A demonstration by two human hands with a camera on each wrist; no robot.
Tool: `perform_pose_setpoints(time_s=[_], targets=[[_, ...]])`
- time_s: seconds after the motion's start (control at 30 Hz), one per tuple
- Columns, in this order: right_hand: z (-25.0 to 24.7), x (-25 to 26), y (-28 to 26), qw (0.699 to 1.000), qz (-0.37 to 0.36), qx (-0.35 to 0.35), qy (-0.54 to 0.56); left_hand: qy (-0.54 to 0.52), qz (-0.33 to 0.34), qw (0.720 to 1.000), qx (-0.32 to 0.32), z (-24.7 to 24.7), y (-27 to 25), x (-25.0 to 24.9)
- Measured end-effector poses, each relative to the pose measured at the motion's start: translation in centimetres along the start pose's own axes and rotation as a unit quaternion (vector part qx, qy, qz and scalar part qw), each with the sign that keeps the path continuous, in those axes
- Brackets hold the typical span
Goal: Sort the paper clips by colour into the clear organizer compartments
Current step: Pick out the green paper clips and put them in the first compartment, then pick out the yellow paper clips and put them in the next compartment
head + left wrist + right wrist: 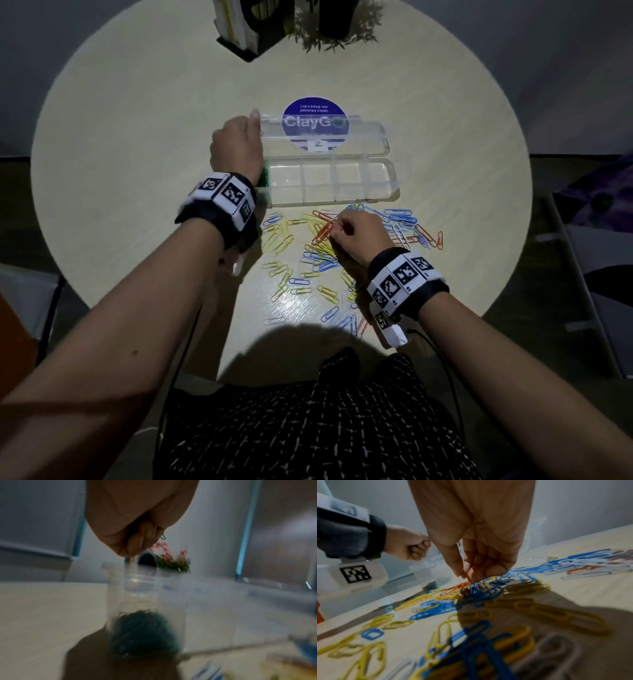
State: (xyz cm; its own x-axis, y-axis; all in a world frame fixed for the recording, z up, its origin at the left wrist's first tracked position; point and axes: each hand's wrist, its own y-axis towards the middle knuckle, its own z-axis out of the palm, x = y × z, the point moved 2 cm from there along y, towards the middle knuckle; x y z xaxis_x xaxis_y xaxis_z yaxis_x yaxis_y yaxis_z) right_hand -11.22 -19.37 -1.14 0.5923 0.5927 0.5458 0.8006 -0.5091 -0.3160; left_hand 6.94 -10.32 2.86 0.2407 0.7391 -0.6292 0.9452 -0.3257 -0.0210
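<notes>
A person sits at one round pale wooden table [137, 144] with two bare forearms stretched over it, each wearing one black wrist band with square printed markers.

One clear plastic organizer [342, 181] lies open at the table's middle, its lid folded back over one round blue sticker [315, 120]. At least four compartments show in a row; the three visible right of the left hand look bare, and the leftmost one holds a clump of green paper clips [142, 632], too blurred to count.

The left hand [236, 147] hovers over that left end of the organizer, fingers curled tight into a fist. One green clip tip [163, 537] pokes out between the fingers in the left wrist view.

The right hand [359, 233] reaches down into the loose pile of paper clips [308, 257] spread on the table just in front of the organizer. Its thumb and fingertips [471, 574] are drawn together in a pinch on orange clips [323, 233]; how many it holds cannot be told. The pile mixes yellow, blue, white and orange clips, several dozen in all, overlapping too much for an exact count.

At the table's far edge stand one dark holder with papers [246, 31] and one potted plant [335, 31].
</notes>
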Motion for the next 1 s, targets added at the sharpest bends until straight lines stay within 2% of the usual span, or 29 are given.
perform_pose_setpoints(time_s=[0.13, 0.3, 0.4, 0.53, 0.63, 0.7, 0.77, 0.83, 0.93, 1.0], targets=[[0.3, 0.4, 0.4, 1.0, -0.015, -0.001, -0.027, 0.175, 0.095, 0.979, 0.051, 2.4, 0.1, 0.8], [0.7, 2.1, 1.2, 0.996, -0.048, 0.002, -0.069, 0.226, 0.124, 0.965, 0.05, 3.0, 0.1, 1.2], [1.1, 3.1, 1.9, 0.994, -0.066, 0.002, -0.093, 0.201, 0.12, 0.971, 0.039, 2.8, 0.0, 1.2], [1.8, 3.6, 2.9, 0.987, -0.06, 0.027, -0.145, 0.112, 0.099, 0.989, -0.004, 1.5, -0.8, 0.7], [2.1, 3.3, 3.0, 0.984, -0.056, 0.033, -0.167, 0.023, 0.089, 0.995, -0.038, 0.0, -2.9, 0.2], [2.1, 2.8, 2.9, 0.985, -0.038, 0.035, -0.165, -0.003, 0.076, 0.996, -0.035, -0.3, -5.0, 0.2], [2.0, 2.3, 2.8, 0.987, -0.011, 0.035, -0.155, 0.003, 0.057, 0.998, 0.004, 0.2, -7.0, 0.8], [1.9, 2.0, 2.6, 0.988, 0.002, 0.032, -0.151, 0.042, 0.042, 0.995, 0.076, 1.5, -8.6, 1.8], [1.7, 2.1, 2.3, 0.984, -0.021, 0.025, -0.175, 0.119, 0.028, 0.979, 0.166, 3.3, -10.2, 3.3], [1.5, 2.6, 2.2, 0.986, -0.041, -0.001, -0.162, 0.153, 0.03, 0.967, 0.201, 4.0, -10.8, 3.9]])
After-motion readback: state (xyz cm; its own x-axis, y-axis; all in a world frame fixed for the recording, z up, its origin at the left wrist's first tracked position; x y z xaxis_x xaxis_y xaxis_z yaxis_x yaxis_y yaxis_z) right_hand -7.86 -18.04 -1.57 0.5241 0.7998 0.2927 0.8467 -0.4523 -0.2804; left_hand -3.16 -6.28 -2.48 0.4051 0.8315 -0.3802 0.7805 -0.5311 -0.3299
